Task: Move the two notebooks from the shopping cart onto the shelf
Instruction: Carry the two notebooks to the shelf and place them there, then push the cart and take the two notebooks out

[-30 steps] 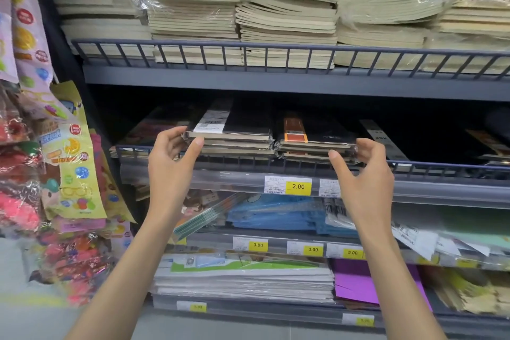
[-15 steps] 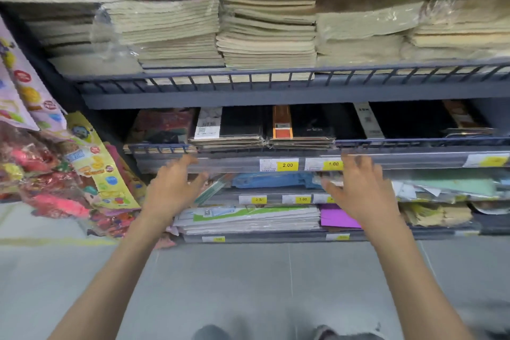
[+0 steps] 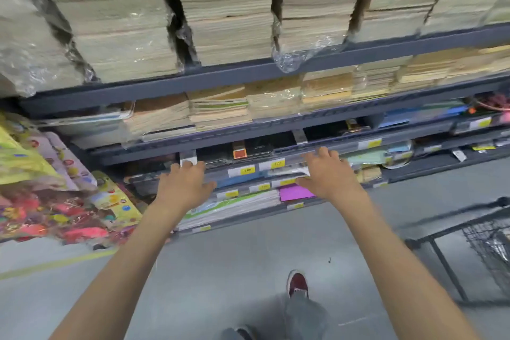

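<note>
Hands stretch forward, palms down, toward the shelving — the left hand [image 3: 183,183] and the right hand [image 3: 328,174] both hold nothing, with fingers [image 3: 193,166] loosely spread and nearly straight. Their tips reach the front rail of the shelf [image 3: 289,152], though whether they touch it cannot be told through the blur. The two notebooks lie flat on that shelf, side by side between the hands: a dark notebook with a white label [image 3: 214,153] just beyond the left fingertips, and a dark notebook with an orange label [image 3: 259,145] to its right. Yellow price tags [image 3: 244,171] run along the rail below them. Stacks of pale exercise books [image 3: 220,107] fill the shelves above. The wire shopping cart [image 3: 469,219] stands on the grey floor [image 3: 220,257] at lower right — well apart from both hands — and a maroon shoe [image 3: 297,281] shows below.
</note>
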`<state>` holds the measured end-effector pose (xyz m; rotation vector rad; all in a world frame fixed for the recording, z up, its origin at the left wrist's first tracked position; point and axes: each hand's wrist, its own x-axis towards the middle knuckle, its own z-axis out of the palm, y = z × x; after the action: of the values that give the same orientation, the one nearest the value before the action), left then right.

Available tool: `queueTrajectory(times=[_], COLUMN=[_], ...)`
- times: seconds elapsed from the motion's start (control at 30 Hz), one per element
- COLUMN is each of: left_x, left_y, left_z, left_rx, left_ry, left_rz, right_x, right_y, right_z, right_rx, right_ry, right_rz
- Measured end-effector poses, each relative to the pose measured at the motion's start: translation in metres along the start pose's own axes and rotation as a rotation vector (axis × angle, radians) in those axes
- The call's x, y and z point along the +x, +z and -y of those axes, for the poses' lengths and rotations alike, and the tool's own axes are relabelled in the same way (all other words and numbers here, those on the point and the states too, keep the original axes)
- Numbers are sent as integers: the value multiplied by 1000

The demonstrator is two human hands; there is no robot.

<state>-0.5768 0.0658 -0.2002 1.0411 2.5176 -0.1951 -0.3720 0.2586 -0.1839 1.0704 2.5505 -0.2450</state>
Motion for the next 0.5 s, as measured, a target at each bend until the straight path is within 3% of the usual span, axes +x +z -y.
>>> queueTrajectory(times=[0.23,0.5], left_x=[-20,-14], left_y=[-79,-125], left_z=[-88,-227], left_rx=[74,184], left_ry=[208,454], left_rz=[-32,-52], right_x=[-55,-97], right_y=[-60,-81], right_z=[-65,-174], right_rx=[67,208], right_ry=[125,248], right_rz=[33,73])
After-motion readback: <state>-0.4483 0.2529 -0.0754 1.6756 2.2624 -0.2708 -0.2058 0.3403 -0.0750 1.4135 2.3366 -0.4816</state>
